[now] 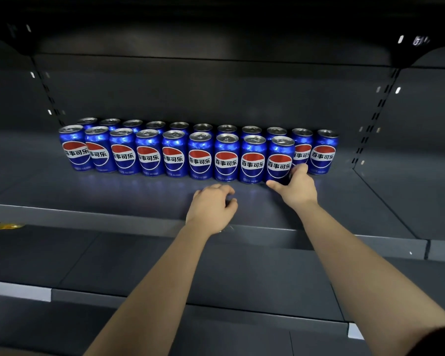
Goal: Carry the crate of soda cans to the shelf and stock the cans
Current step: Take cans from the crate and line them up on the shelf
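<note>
- My right hand [297, 186] wraps the lower right side of the end can [280, 158]. The thumb lies across its foot in front and the fingers curl round behind. The can stands upright on the dark shelf [113, 194].
- My left hand [212, 201] hovers over the shelf, nearer me and to the left of the end can. Its fingers are loosely curled and it holds nothing.
- The end can closes the front row [175, 156], which runs leftward from it, the cans side by side with their labels facing me.
- Just behind the end can runs the back row [203, 127], which carries on to its right with two more cans [323, 152].
- The crate is out of view, so I cannot tell how many cans are left to stock.
- Risk: if I push the end can leftward too hard, I judge it would knock the can to its left, and the shove could skew the whole front row.
- Risk: my fingers sit close to the back-row can just right of the end can. Pulling them out carelessly could drag or tip either one.
- Risk: these cans are tall and narrow on a smooth shelf. A tipped one could roll toward me and off the front edge.
- Risk: my left hand, reaching forward unwatched, could brush the cans left of the end can.
</note>
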